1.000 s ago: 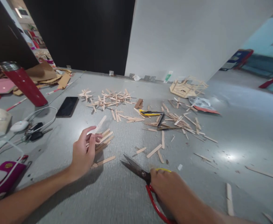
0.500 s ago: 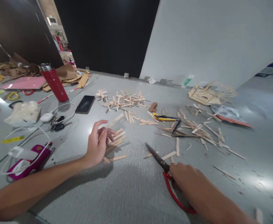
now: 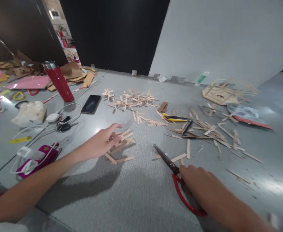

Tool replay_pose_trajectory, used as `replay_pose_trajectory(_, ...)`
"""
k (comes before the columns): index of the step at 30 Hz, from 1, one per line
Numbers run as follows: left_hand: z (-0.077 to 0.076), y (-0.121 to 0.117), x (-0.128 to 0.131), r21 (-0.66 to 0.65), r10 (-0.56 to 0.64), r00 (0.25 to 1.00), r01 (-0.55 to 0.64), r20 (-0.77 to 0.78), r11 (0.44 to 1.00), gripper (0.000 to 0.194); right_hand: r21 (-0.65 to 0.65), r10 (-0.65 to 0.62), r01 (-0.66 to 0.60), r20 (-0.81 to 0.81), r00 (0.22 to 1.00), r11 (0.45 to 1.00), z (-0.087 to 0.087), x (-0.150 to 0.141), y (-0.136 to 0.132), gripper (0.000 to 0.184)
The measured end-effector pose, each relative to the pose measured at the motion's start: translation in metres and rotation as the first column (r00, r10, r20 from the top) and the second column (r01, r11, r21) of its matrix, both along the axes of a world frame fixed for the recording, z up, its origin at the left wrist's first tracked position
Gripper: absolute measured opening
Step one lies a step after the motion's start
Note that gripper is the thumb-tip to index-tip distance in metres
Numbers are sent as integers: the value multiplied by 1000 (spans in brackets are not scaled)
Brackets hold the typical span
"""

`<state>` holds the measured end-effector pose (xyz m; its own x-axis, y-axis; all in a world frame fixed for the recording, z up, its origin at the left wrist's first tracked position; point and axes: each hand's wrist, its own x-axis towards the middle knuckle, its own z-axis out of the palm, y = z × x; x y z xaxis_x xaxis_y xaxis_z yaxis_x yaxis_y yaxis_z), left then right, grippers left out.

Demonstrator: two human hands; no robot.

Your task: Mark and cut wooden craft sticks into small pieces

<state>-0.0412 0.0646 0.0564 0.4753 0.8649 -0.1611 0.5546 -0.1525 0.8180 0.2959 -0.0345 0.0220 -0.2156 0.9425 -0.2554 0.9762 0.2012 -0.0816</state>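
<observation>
My left hand (image 3: 102,142) lies palm down over a small pile of wooden craft sticks (image 3: 122,141) on the grey table (image 3: 136,193), fingers stretched forward and touching the sticks. My right hand (image 3: 199,183) rests on the table, wrapped round the red handles of a pair of scissors (image 3: 177,175) whose blades point up and left, slightly parted. Short cut stick pieces (image 3: 178,158) lie just beyond the blade tips.
More loose sticks (image 3: 131,100) are scattered further back, with a yellow utility knife (image 3: 174,118) and a stick-built frame (image 3: 225,91) at the far right. At left stand a red flask (image 3: 58,82), a black phone (image 3: 91,104), keys, cables and a magenta device (image 3: 38,156).
My left hand let go of the single stick it held up and has dropped flat onto the small pile. The view swung left; the scissors stayed in my right hand.
</observation>
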Motion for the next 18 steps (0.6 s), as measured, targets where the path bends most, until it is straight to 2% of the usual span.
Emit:
replay_pose_trajectory(4, 1, 4, -16, 212, -90, 931, 174, -355, 962, 17, -27, 3, -3, 11, 1000, 1000, 14, -11, -2, 35)
replay_pose_trajectory(6, 1, 6, -18, 128, -164, 867, 251, -470, 959, 11, -51, -8, 9, 11, 1000, 999, 24, -16, 0, 35)
replay_pose_trajectory(9, 1, 7, -16, 48, -202, 848, 257, -489, 965, 9, -133, -87, 97, 80, 993, 986, 39, -22, 8, 35)
replay_pose_trajectory(12, -2, 7, -13, 64, -226, 863, 284, -453, 957, 10, -174, -115, 152, 205, 972, 973, 46, -23, 20, 35)
replay_pose_trajectory(15, -6, 7, -13, 129, -214, 848, 311, -485, 942, 20, -155, -138, 187, 280, 950, 970, 45, -15, 34, 31)
replay_pose_trajectory(18, -8, 5, -11, 149, -202, 831, 320, -518, 936, 24, -94, -182, 222, 316, 931, 971, 38, 5, 48, 25)
